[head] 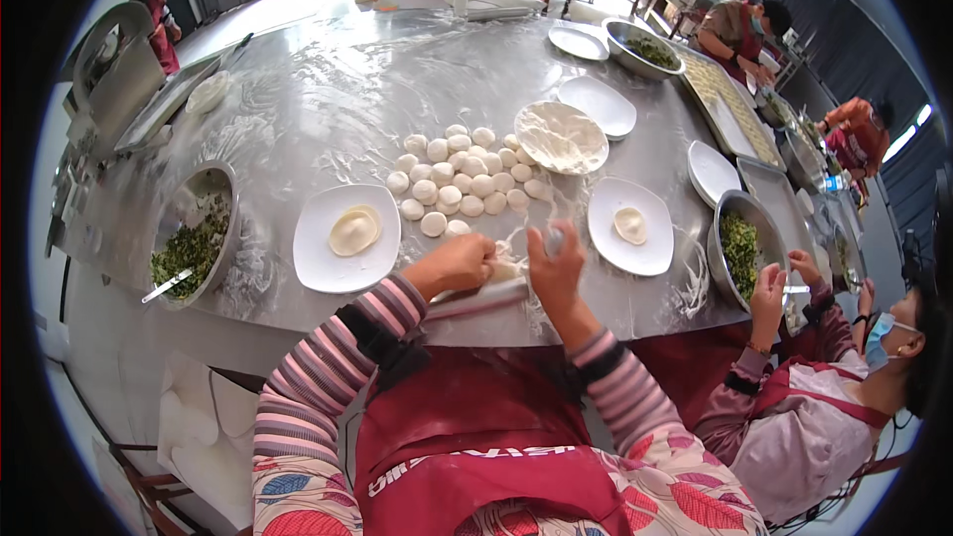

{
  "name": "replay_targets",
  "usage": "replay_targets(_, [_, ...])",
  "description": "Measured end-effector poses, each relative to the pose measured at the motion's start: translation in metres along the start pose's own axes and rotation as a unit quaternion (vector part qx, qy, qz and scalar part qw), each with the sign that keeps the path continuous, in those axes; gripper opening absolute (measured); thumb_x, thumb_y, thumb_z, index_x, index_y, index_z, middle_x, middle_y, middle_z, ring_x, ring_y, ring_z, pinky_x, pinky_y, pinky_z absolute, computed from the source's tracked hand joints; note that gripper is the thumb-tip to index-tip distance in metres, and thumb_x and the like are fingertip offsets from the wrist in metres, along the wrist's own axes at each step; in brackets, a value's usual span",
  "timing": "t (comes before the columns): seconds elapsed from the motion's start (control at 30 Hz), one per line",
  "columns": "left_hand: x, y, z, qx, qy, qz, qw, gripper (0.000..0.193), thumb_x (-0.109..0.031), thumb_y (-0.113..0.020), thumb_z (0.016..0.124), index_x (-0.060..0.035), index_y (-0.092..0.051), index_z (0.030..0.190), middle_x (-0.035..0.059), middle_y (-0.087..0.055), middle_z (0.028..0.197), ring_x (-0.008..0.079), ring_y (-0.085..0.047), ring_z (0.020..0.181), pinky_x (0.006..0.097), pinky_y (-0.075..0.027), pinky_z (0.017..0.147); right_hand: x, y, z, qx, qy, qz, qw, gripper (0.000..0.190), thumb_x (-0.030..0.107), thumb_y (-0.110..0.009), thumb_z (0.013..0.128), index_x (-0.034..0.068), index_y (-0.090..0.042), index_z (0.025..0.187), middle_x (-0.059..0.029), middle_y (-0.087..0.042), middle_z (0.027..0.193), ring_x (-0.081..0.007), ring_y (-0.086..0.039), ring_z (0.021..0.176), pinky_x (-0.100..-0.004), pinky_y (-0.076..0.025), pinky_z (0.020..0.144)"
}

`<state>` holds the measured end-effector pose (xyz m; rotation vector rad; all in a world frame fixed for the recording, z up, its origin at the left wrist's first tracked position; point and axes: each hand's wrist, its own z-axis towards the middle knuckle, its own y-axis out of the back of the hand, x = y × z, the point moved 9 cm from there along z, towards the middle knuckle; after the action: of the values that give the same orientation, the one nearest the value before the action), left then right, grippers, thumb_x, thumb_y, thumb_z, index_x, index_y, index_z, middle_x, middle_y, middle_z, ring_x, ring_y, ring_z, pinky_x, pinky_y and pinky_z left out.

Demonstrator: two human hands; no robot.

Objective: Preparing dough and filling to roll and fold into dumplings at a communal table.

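Note:
Over the near edge of the floured steel table, my left hand (465,264) has its fingers curled together. A pale piece of dough (508,269) lies by its fingertips; whether the fingers grip it is hidden. My right hand (558,260) is motion-blurred, its thumb and fingers curved around a greyish rounded object (554,240) that I cannot identify. Below the hands, a pale flat board (480,299) lies at the table edge. Several round dough pieces (461,182) are clustered beyond. White plates on the left (309,246) and right (595,227) hold flat dough wrappers (354,232).
A shallow bowl of flour (562,138) sits behind the dough. Steel bowls of chopped green filling stand at left (227,238) and right (774,231). A masked co-worker (811,417) works close on my right. Trays of small items (718,89) line the far right.

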<state>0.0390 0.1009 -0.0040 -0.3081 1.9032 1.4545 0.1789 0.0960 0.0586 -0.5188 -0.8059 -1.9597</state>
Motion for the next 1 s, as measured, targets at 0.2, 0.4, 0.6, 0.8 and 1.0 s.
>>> replay_targets(0.2, [0.003, -0.007, -0.011, 0.008, 0.017, -0.045, 0.999, 0.017, -0.01, -0.056, 0.075, 0.0018, -0.056, 0.088, 0.0185, -0.061, 0.08, 0.0269, -0.058, 0.072, 0.037, -0.043, 0.064, 0.002, 0.01, -0.009, -0.002, -0.008, 0.005, 1.0, 0.026, 0.009, -0.069, 0.073, 0.004, -0.049, 0.089, -0.019, -0.054, 0.064, -0.0375, -0.055, 0.055, -0.041, -0.042, 0.049])
replay_targets(0.4, [0.005, 0.0, 0.006, -0.001, 0.006, -0.019, 1.0, 0.014, -0.01, -0.053, 0.077, 0.0017, -0.057, 0.083, 0.0181, -0.06, 0.074, 0.0265, -0.058, 0.067, 0.0372, -0.044, 0.061, -0.007, -0.006, 0.005, -0.015, 0.01, 0.011, 1.0, 0.026, 0.01, -0.068, 0.073, 0.003, -0.048, 0.089, -0.0177, -0.054, 0.064, -0.0381, -0.055, 0.058, -0.0417, -0.042, 0.049])
replay_targets(0.6, [0.009, -0.005, -0.011, 0.004, 0.016, -0.067, 0.998, 0.014, -0.008, -0.053, 0.076, 0.0025, -0.055, 0.084, 0.0168, -0.058, 0.073, 0.0259, -0.057, 0.069, 0.0362, -0.045, 0.061, -0.004, 0.009, -0.009, -0.001, -0.012, 0.002, 1.0, 0.025, 0.009, -0.068, 0.073, 0.003, -0.048, 0.088, -0.0181, -0.054, 0.065, -0.0385, -0.054, 0.057, -0.0413, -0.042, 0.049])
replay_targets(0.8, [0.01, -0.002, 0.004, 0.0, 0.006, 0.006, 1.0, 0.016, -0.01, -0.053, 0.076, 0.0025, -0.055, 0.086, 0.0191, -0.06, 0.078, 0.0282, -0.059, 0.073, 0.0368, -0.045, 0.065, -0.009, -0.011, 0.005, -0.002, -0.017, 0.001, 1.0, 0.026, 0.009, -0.069, 0.073, 0.003, -0.049, 0.088, -0.0176, -0.055, 0.067, -0.0381, -0.055, 0.059, -0.0402, -0.043, 0.052])
replay_targets(1.0, [0.02, 0.001, -0.016, 0.018, 0.035, -0.072, 0.997, 0.013, -0.005, -0.053, 0.074, 0.0023, -0.054, 0.085, 0.0178, -0.059, 0.08, 0.0248, -0.057, 0.074, 0.0338, -0.045, 0.065, 0.005, 0.019, -0.017, -0.004, -0.01, 0.041, 0.999, 0.023, 0.008, -0.068, 0.074, 0.003, -0.05, 0.087, -0.0169, -0.055, 0.065, -0.0311, -0.058, 0.056, -0.0361, -0.045, 0.049])
